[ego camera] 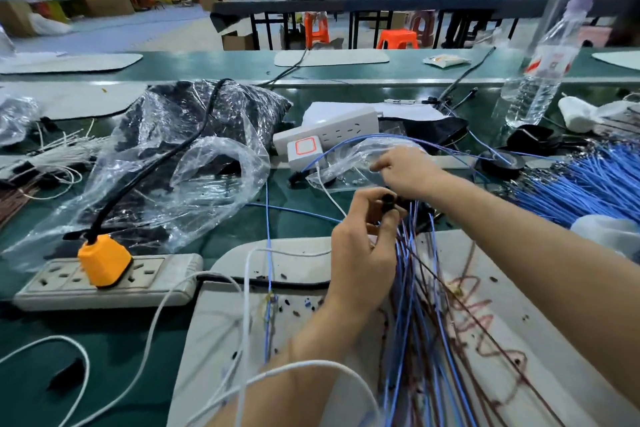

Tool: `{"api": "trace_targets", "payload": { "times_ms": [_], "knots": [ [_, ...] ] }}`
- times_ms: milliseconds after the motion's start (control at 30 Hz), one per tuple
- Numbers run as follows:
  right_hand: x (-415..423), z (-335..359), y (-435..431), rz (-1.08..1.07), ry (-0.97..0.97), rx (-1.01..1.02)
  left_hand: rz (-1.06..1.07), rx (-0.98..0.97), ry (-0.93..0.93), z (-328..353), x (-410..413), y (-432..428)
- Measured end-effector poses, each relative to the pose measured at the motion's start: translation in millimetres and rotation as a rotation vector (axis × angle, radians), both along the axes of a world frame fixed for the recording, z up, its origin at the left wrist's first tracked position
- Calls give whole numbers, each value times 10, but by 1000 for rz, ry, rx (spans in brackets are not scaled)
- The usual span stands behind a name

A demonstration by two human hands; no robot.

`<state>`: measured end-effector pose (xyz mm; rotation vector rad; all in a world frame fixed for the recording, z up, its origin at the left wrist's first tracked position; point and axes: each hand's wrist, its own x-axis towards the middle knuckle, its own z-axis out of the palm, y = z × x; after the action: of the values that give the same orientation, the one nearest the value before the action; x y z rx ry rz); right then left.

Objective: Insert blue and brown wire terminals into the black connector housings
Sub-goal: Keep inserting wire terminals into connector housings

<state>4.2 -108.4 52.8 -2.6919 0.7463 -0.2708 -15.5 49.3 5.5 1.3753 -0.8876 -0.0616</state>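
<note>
Fingers and thumb of our left hand (363,236) pinch a black connector housing (388,200) just beyond the far edge of the grey mat (304,263). The bundle of blue and brown wires (415,305) runs from it toward six o'clock, fanning over the mat. Our right hand (405,168) sits close by at one o'clock of the left. Its fingers are curled at a small clear bag (346,163), and we cannot tell whether they grip anything. At nine o'clock a power strip (104,282) with an orange plug (104,262) lies alongside the mat's left edge. A large clear bag of dark parts (194,149) fills ten o'clock. Between that bag and our hands we have a strip of green table (294,218), crossed by a loose blue wire. At three o'clock a pile of blue wires (581,184) crowds the right side. A white cable (311,366) loops over our left forearm.
</note>
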Motion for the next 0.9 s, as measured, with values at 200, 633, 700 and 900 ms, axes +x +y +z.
{"api": "trace_targets", "payload": {
  "times_ms": [200,633,700,900],
  "knots": [
    [465,-181,-85,-5,204,-371,-5,-2,8,1,43,11],
    [-64,-176,107,194,-464,-295,-75,-69,-4,14,61,42],
    [-346,-145,232,104,-699,-8,-87,-52,-25,6,65,36],
    [-1212,-220,639,-2,-989,596,-105,-18,-38,-28,18,-7]
  ]
}}
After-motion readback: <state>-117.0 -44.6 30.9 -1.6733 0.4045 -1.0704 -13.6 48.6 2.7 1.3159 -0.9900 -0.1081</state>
